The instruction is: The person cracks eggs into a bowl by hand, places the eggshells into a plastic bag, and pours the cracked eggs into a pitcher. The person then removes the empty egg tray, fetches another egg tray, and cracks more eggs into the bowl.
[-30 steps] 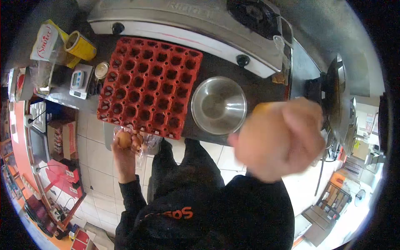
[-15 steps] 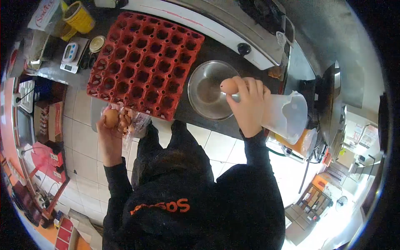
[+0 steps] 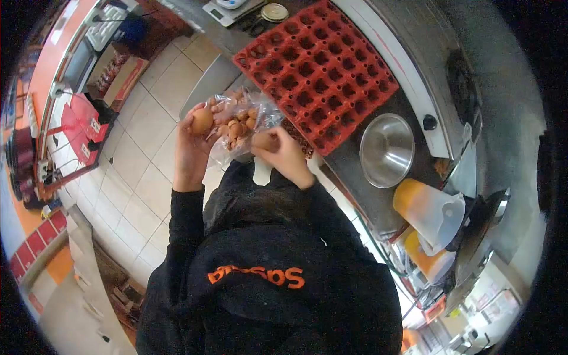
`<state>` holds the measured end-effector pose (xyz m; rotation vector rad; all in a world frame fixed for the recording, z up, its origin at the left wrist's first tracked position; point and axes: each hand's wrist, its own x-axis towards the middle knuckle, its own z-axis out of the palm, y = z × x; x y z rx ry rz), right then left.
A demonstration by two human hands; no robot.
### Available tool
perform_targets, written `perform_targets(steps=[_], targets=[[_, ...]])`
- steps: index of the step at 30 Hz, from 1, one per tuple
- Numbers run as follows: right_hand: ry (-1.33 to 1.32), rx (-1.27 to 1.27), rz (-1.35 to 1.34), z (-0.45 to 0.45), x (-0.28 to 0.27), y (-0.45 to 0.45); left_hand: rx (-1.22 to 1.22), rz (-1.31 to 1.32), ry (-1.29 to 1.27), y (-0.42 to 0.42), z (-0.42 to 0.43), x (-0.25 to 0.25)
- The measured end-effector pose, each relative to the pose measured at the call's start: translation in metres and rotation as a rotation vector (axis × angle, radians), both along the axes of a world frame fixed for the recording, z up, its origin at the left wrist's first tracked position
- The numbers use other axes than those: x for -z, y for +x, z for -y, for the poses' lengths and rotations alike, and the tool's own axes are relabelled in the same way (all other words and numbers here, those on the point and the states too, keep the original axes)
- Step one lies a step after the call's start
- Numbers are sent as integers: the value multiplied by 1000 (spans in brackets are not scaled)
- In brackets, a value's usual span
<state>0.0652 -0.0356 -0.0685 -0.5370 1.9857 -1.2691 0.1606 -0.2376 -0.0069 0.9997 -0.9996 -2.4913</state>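
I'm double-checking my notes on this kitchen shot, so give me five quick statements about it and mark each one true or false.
1. The left hand holds an egg. True.
2. The metal bowl stands beside the red tray. True.
3. The right hand is inside the metal bowl. False: it is by the plastic bag, a brown egg or shell in its grip.
4. Broken eggshells lie at the plastic bag. True.
5. The red tray is full of eggs. False: no eggs show in it.
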Motion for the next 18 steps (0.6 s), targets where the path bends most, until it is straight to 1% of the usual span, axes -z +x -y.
perform_targets(steps=[1,2,4,6,7,8,11,12,14,16,18], targets=[[50,-35,-107,17,30,4,-23,0,2,8,3,1],[102,-56,-185,34,49,5,-30,12,-7,14,4,-1],[198,-90,-347,66,78,6,-41,34,-29,25,6,-5],[300,-202,-576,86,117,11,-43,46,-51,39,13,1],[355,-249,-689,94,123,13,-36,54,-60,44,16,1],[411,-291,-651,98,128,15,-41,55,-64,48,18,-2],[223,-239,-543,89,94,20,-53,76,-38,57,33,4],[122,-115,-496,79,88,27,-47,85,-43,59,39,7],[-39,128,-263,46,91,40,10,94,-47,57,49,15],[-53,473,71,12,57,49,67,95,-43,50,61,25],[-248,841,190,-17,24,49,103,85,-44,41,69,30]])
